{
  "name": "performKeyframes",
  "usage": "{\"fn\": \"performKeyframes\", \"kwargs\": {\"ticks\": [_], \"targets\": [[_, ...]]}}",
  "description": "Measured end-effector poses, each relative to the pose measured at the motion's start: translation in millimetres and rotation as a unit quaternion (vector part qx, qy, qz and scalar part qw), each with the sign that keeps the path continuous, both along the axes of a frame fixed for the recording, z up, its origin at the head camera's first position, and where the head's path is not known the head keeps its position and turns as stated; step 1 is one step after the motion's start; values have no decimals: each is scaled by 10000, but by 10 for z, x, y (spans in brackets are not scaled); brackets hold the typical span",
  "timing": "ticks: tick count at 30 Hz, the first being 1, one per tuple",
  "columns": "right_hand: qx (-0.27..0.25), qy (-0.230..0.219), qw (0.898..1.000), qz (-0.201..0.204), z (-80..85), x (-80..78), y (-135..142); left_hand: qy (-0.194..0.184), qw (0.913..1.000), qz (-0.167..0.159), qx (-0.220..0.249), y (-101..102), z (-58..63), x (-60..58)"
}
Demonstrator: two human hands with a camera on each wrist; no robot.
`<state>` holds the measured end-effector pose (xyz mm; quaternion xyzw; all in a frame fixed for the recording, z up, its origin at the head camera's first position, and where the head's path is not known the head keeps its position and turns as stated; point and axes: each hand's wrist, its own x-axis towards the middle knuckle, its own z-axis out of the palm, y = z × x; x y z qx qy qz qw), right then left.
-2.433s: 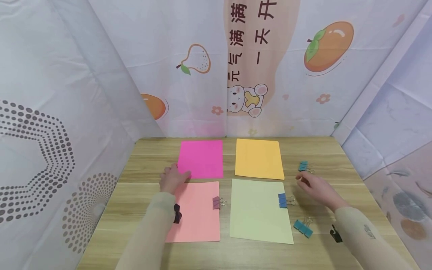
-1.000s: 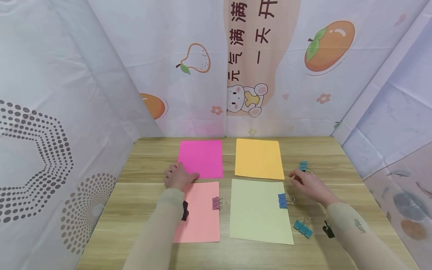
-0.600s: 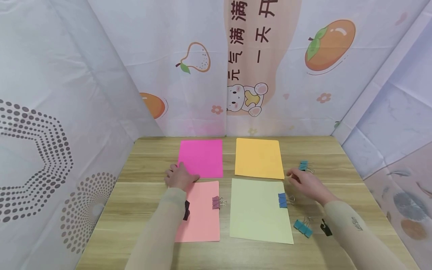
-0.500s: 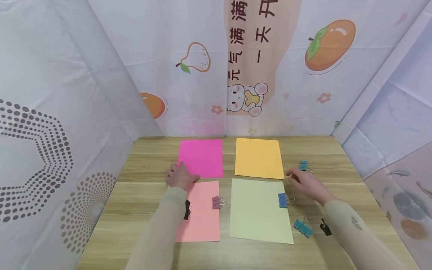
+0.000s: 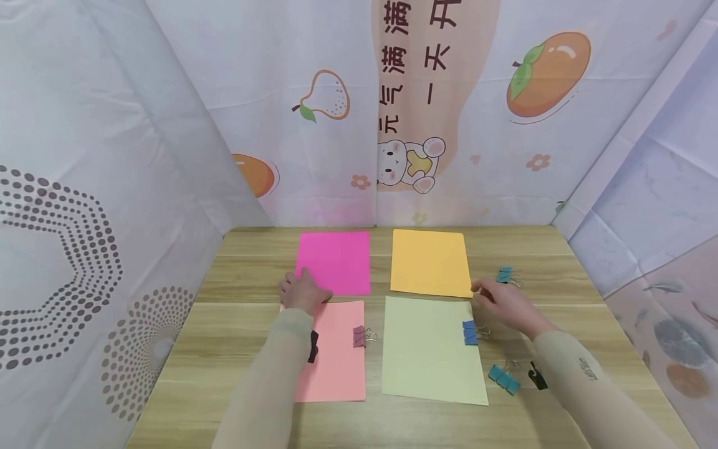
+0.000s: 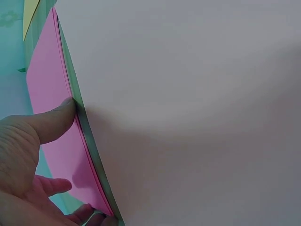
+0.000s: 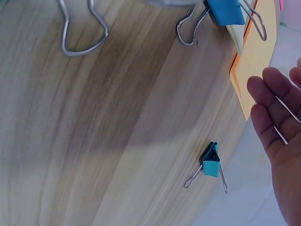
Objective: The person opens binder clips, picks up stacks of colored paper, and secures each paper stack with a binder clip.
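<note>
My left hand (image 5: 303, 292) rests at the near left corner of a magenta paper stack (image 5: 336, 259). In the left wrist view its thumb touches the stack's near edge, while other fingers reach the adjoining side. To the right lies an orange paper stack (image 5: 430, 262). My right hand (image 5: 507, 305) is beside that stack's near right corner with fingers loosely bent; the right wrist view shows nothing in its palm. Beyond this hand stands a teal binder clip (image 5: 505, 275).
Nearer on the wooden table (image 5: 185, 362) lie a salmon paper stack (image 5: 336, 374) with a mauve binder clip (image 5: 359, 337) and a pale green stack (image 5: 429, 355) with a blue binder clip (image 5: 469, 333). Another teal binder clip (image 5: 503, 379) lies near my right forearm.
My left hand has moved right along the magenta stack's near left corner. My right hand has moved left, away from the far teal clip, to the orange stack's corner.
</note>
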<state>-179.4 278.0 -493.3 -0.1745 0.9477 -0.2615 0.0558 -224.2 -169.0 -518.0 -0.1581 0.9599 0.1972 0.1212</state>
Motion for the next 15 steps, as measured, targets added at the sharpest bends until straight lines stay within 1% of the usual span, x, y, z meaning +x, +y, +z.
{"fn": "performKeyframes", "kwargs": {"ticks": [9, 15], "targets": [[-163, -229, 9996, -2, -41, -14, -31, -15, 10000, 54, 43, 11, 16, -5], [-199, -323, 9993, 18, -28, -28, -63, -99, 9999, 76, 19, 11, -3, -30]]}}
